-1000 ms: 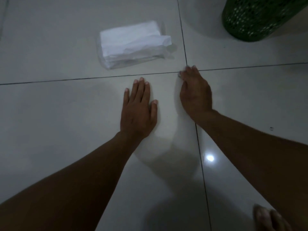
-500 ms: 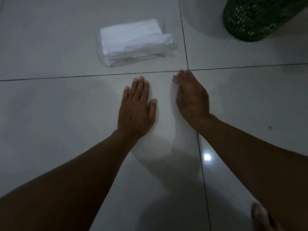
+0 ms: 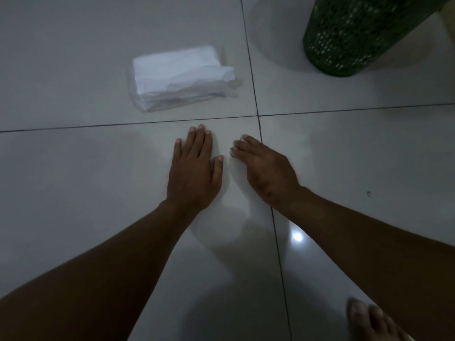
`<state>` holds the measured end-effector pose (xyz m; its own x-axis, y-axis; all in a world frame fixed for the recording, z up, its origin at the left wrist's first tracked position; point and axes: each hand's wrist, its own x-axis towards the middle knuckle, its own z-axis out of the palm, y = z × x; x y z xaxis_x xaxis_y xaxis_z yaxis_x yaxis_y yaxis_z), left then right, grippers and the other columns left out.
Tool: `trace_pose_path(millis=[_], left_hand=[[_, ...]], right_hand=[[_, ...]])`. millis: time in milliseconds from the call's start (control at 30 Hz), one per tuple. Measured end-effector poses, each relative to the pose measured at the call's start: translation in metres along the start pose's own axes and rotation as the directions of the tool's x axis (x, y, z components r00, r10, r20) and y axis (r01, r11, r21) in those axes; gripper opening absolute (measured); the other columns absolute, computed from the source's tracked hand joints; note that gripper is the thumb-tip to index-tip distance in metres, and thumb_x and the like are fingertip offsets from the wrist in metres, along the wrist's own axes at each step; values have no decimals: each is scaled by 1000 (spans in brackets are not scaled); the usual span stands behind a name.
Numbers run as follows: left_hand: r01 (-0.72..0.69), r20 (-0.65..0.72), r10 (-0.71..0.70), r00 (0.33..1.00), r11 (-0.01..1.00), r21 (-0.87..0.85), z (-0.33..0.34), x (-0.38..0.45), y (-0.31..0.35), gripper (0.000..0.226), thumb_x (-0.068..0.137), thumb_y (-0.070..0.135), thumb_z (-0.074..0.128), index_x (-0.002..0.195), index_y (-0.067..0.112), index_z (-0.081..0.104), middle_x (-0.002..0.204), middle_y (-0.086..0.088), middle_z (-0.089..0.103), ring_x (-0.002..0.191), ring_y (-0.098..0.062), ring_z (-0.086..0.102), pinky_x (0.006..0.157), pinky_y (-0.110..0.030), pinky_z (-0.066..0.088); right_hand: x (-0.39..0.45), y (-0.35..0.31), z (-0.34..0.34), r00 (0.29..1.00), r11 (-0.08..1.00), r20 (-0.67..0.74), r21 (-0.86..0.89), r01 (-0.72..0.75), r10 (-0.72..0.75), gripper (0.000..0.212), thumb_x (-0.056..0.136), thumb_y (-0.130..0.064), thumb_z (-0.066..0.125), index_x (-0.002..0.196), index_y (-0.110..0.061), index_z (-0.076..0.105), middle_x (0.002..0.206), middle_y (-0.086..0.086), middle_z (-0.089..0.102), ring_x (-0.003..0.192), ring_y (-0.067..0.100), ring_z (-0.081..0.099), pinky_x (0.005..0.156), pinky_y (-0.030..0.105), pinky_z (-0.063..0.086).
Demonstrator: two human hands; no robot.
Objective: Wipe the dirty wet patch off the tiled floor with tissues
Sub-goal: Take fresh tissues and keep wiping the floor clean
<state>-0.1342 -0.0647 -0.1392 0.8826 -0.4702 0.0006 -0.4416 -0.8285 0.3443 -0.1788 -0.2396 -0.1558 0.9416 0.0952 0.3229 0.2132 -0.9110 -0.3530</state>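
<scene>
My left hand [image 3: 194,173] lies flat, palm down, on the pale glossy floor tile [image 3: 73,193], fingers straight and holding nothing. My right hand [image 3: 268,173] rests beside it, palm down with fingers slightly bent and pointing left; what is under its palm is hidden. A paler patch [image 3: 231,193] shows on the floor between and under both hands; I cannot tell whether it is a tissue or wetness. A white pack of tissues [image 3: 179,77] in clear wrap lies on the tile beyond my left hand.
A green mesh bin [image 3: 357,35] stands at the top right. Dark grout lines [image 3: 257,114] cross just beyond my right fingertips. Bare toes [image 3: 369,321] show at the bottom right. A small dark speck [image 3: 368,193] sits on the right tile.
My right hand has slid left and toward me, from the grout crossing to close beside my left thumb. My left hand has stayed flat in place.
</scene>
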Motion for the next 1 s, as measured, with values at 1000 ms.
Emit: trace_pose_path(millis=[1000], left_hand=[[-221,-249,220,943,975,25,-176,254,245,48,100,36,37,139,11,52,142,-9,54,125,-27,53,103,-46,45]], right_hand=[[174,128,-279,774,827,-313,333,-452,550,43,88,4,49,127,-4,63,137,14,57,131,25,49,111,27,30]])
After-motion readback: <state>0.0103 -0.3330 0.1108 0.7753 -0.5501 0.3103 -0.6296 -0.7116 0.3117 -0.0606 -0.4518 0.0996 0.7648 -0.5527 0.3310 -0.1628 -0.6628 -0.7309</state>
